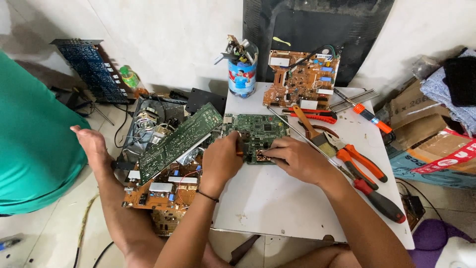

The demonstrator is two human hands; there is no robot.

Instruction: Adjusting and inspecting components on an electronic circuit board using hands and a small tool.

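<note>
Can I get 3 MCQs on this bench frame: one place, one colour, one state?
1. Where does the brown circuit board stand?
A. Leaning on the dark panel at the back of the white table
B. Flat under the pliers
C. On the floor tiles

2. What colour is the board under both hands?
A. Blue
B. Green
C. Brown

3. How are the hands placed?
A. Both raised clear of the table
B. One holds the paintbrush
C. Both down on the green board

Answers: 
1 A, it stands upright against the dark panel. 
2 B, the green board shows around the fingers. 
3 C, the left hand and the right hand meet at its near edge, while the paintbrush lies untouched.
</note>
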